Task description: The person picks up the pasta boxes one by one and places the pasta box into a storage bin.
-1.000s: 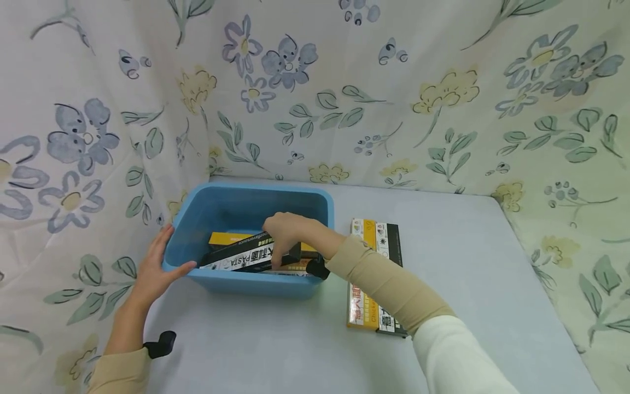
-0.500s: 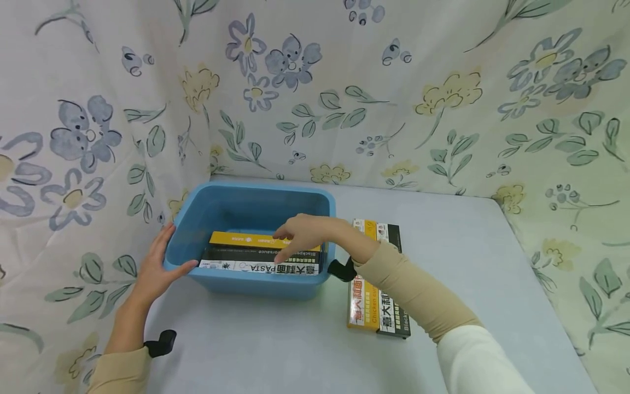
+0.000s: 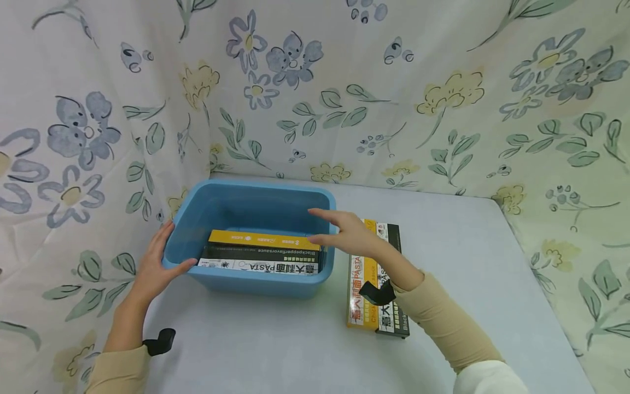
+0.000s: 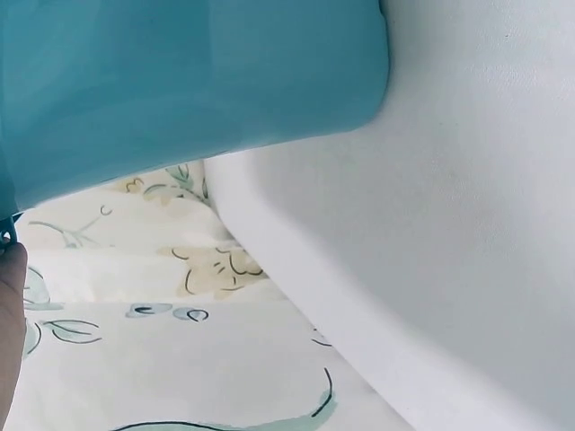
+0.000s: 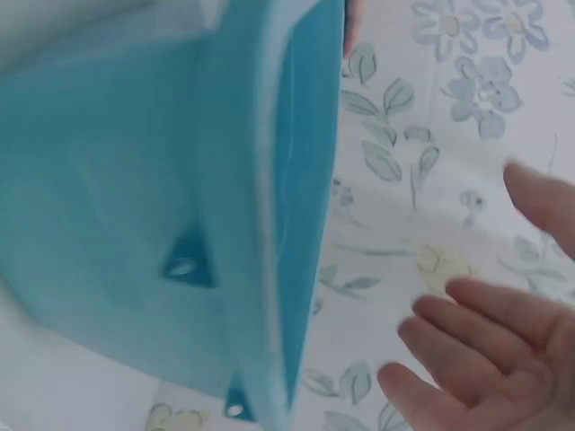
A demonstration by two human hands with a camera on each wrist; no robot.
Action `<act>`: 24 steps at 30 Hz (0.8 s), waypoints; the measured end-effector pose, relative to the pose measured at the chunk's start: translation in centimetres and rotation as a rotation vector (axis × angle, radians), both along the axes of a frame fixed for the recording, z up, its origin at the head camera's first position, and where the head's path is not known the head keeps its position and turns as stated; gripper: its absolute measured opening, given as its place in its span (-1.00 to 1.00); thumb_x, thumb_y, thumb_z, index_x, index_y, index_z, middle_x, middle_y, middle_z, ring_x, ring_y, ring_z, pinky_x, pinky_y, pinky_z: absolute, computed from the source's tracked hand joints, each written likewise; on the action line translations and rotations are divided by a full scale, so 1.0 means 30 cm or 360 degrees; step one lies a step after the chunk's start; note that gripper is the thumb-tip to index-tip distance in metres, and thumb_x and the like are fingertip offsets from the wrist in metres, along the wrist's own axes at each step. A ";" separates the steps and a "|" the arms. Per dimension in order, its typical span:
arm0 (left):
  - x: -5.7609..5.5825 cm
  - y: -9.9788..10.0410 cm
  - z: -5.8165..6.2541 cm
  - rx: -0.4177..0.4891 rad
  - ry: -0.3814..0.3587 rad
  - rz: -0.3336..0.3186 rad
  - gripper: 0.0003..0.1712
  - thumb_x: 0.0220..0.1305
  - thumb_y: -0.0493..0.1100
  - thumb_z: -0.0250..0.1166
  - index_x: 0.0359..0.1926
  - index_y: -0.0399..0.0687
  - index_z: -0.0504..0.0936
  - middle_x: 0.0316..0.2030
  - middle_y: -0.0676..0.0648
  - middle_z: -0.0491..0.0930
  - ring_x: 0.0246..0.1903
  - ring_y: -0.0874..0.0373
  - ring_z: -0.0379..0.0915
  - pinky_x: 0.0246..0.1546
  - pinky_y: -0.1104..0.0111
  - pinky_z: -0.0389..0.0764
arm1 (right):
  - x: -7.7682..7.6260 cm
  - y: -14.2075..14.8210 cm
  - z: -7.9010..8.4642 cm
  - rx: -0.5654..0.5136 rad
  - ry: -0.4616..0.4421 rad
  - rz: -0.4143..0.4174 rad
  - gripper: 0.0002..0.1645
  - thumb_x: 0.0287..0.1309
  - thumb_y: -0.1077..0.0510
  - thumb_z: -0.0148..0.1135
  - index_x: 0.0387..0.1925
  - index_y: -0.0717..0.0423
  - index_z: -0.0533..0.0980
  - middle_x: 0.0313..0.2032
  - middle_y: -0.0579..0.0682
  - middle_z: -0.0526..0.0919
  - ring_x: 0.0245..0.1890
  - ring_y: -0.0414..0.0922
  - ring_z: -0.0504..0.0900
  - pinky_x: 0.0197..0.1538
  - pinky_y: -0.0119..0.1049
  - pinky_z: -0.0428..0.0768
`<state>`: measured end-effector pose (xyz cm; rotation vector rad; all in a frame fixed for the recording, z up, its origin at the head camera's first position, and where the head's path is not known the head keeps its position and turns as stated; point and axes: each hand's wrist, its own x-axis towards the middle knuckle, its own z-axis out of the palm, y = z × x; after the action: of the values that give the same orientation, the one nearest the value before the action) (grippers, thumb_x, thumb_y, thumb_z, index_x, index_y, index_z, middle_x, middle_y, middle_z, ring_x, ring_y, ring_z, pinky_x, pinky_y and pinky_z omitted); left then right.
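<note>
A blue plastic bin [image 3: 256, 284] holds pasta boxes side by side: a yellow box [image 3: 266, 239] behind a black-and-white box [image 3: 261, 260]. My left hand [image 3: 155, 271] rests on the bin's left side, fingers extended along the outside and thumb over the front rim. My right hand [image 3: 346, 232] reaches over the right rim with thumb and fingers spread, holding nothing; the right wrist view shows its bare palm. Under and beside the right forearm, a yellow pasta box [image 3: 356, 312] and a black pasta box [image 3: 394, 317] lie together on the table, partly covered.
The white table [image 3: 467, 262] extends to the right and in front of the bin. Floral curtains [image 3: 433, 49] hang along the back and both sides, close to the bin's left side.
My right hand has let go of the black-and-white pasta box, which now lies flat in the bin, and has moved right to the bin's rim. The left hand has stayed put.
</note>
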<state>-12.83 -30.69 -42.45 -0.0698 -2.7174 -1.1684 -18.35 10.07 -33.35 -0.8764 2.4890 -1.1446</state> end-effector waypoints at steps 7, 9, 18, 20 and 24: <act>0.002 0.001 0.003 -0.0010 -0.0012 0.0013 0.12 0.09 0.01 0.39 0.52 -0.15 -0.07 0.48 -0.36 -0.14 0.34 -0.52 -0.13 0.11 -0.51 -0.01 | 0.064 0.080 -0.062 -0.0241 -0.0011 -0.0343 -0.23 0.26 0.05 0.25 0.41 0.20 0.23 0.40 0.15 0.26 0.41 0.14 0.17 0.36 0.12 0.23; 0.001 0.002 0.003 -0.0010 -0.0014 0.0016 0.12 0.09 0.00 0.39 0.52 -0.15 -0.07 0.48 -0.35 -0.15 0.34 -0.52 -0.13 0.10 -0.51 0.00 | 0.082 0.102 -0.077 -0.0243 0.0014 -0.0432 -0.23 0.26 0.04 0.24 0.41 0.20 0.23 0.39 0.17 0.27 0.40 0.15 0.19 0.35 0.13 0.24; -0.002 0.002 0.002 -0.0021 0.0003 0.0011 0.12 0.10 0.02 0.40 0.52 -0.17 -0.06 0.48 -0.34 -0.14 0.35 -0.51 -0.14 0.11 -0.51 -0.01 | 0.130 0.230 -0.145 -0.0339 -0.0102 -0.0637 -0.26 0.32 0.09 0.18 0.41 0.29 0.19 0.40 0.23 0.22 0.42 0.16 0.14 0.38 0.08 0.18; -0.001 0.002 0.003 -0.0022 0.0004 0.0010 0.12 0.10 0.02 0.39 0.52 -0.18 -0.06 0.49 -0.34 -0.15 0.35 -0.50 -0.15 0.12 -0.51 -0.02 | 0.138 0.254 -0.155 -0.0331 -0.0110 -0.0684 -0.26 0.34 0.09 0.17 0.42 0.30 0.17 0.41 0.24 0.20 0.42 0.17 0.13 0.39 0.07 0.18; -0.002 0.004 0.004 0.0000 0.0000 0.0002 0.11 0.12 0.02 0.38 0.52 -0.16 -0.07 0.49 -0.33 -0.16 0.36 -0.50 -0.17 0.12 -0.51 -0.06 | 0.154 0.296 -0.182 -0.0320 -0.0157 -0.0776 -0.24 0.35 0.05 0.15 0.43 0.30 0.14 0.42 0.24 0.17 0.43 0.17 0.12 0.39 0.07 0.18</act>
<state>-12.90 -30.58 -42.33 -0.0685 -2.7170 -1.1676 -13.71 18.96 -38.82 -0.2395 2.6106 -1.5648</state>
